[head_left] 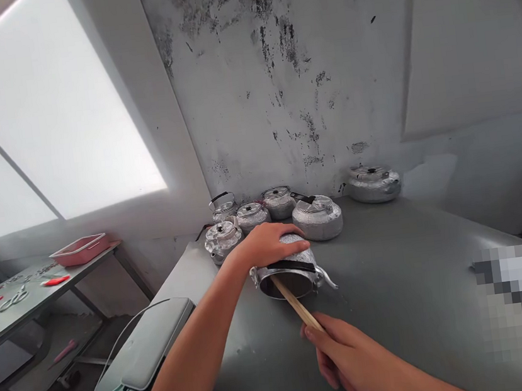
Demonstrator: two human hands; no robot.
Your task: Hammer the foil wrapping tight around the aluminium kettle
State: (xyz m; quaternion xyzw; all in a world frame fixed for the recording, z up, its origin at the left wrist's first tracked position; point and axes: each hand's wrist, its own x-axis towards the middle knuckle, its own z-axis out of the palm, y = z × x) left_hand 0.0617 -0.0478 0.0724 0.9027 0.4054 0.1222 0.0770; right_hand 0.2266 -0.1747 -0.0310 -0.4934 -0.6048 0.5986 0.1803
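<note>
A silvery metal kettle [304,255] lies tipped on its side on the grey table [271,353], its round opening facing me and its spout to the right. My left hand [274,243] rests over the kettle's upper side, fingers spread across it. In my right hand [339,347] is a wooden stick [301,311], gripped with the fingers wrapped round it. The stick's far end goes into the kettle's dark opening, where its tip is hidden. A black handle [291,266] lies along the upper rim of the opening.
Several more metal kettles stand behind, including one with a raised black handle [318,219] and one at the right back [374,185]. A grey power bank [158,341] with cables lies at left. A side table holds a pink basket [80,250] and scissors [13,298].
</note>
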